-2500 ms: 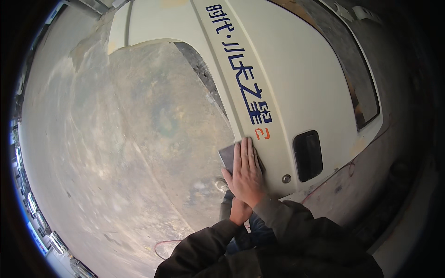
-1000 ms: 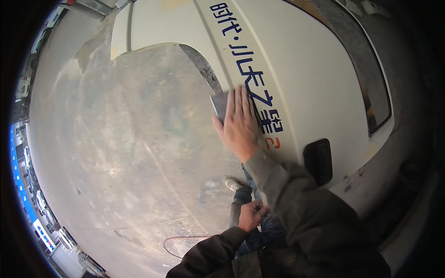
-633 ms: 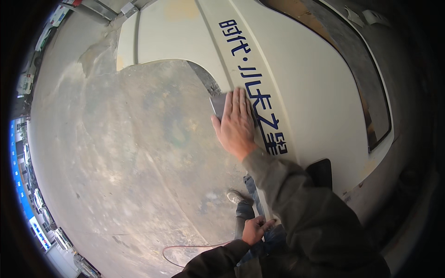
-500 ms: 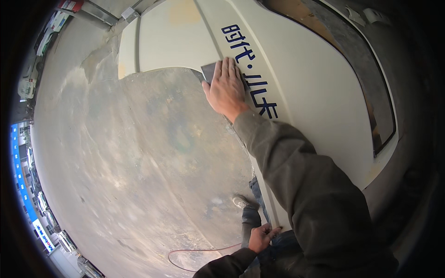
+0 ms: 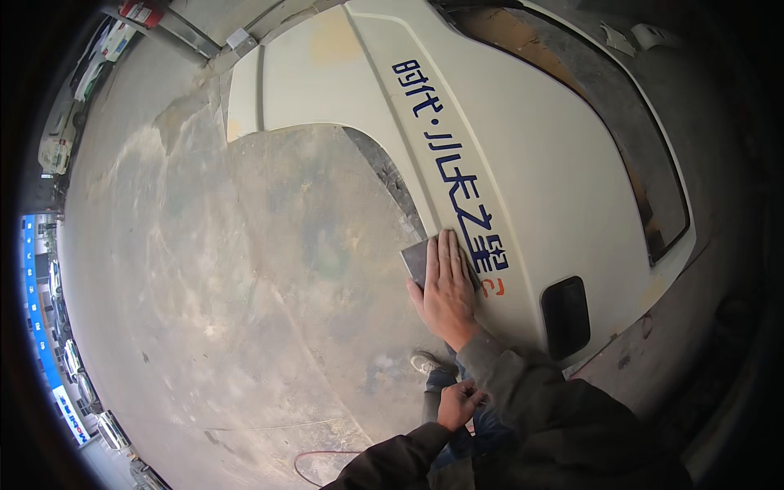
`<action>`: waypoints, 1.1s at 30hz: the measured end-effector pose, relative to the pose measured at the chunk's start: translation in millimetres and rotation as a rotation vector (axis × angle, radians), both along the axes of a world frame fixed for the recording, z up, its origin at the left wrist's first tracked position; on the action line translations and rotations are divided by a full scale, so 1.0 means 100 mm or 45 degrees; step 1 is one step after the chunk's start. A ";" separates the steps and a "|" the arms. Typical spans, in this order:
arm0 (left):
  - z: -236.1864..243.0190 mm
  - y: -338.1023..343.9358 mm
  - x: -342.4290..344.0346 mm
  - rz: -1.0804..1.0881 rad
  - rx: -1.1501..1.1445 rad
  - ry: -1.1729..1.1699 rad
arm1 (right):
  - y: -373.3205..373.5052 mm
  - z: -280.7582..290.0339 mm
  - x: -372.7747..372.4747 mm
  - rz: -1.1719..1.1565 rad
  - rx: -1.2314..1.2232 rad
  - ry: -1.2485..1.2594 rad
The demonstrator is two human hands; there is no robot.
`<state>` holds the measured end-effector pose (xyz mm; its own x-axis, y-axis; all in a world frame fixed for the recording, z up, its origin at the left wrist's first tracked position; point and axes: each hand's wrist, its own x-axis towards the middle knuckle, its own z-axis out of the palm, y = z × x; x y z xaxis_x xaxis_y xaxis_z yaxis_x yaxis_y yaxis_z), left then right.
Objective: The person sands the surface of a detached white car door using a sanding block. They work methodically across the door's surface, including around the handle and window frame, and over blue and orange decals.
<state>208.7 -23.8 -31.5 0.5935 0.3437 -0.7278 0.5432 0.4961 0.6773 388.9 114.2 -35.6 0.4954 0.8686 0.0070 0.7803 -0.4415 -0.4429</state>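
A cream-white vehicle door panel (image 5: 539,196) slants across the right half, with a large window opening, a dark handle recess (image 5: 565,317) and dark blue lettering down its face. My right hand (image 5: 445,294) lies flat on the panel beside the lettering, fingers stretched, pressing a dark grey sheet of sandpaper (image 5: 415,260) against the surface. The sheet sticks out on both sides of the fingers. My left hand (image 5: 459,404) is closed low down, at the panel's near edge. Its fingertips are partly hidden by my right sleeve.
Grey, stained concrete floor (image 5: 245,286) spreads to the left of the panel. A thin red hose (image 5: 306,461) curls near my feet; my shoe (image 5: 423,362) shows below the panel. Parked vehicles (image 5: 61,135) and a blue sign (image 5: 37,302) line the far left.
My right hand has slid the sandpaper down the panel toward me, uncovering more lettering and the handle recess. My left hand stays low, close to where it was.
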 end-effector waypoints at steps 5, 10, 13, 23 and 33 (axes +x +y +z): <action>-0.24 -0.22 -0.17 -0.041 0.076 0.024 | 0.65 -0.12 0.32 -0.044 -0.037 -0.095; -0.03 -0.12 -0.04 0.000 -0.015 0.065 | 2.13 -0.49 1.09 -0.128 -0.047 -0.192; -0.15 -0.24 -0.16 -0.066 -0.070 0.092 | 2.78 -0.55 1.39 -0.156 -0.071 -0.172; 0.14 0.08 0.02 -0.099 -0.073 0.133 | 3.08 -0.66 1.60 -0.062 -0.067 -0.190; -0.01 -0.05 0.03 0.010 -0.066 0.024 | 3.54 -0.71 2.08 -0.096 0.031 -0.154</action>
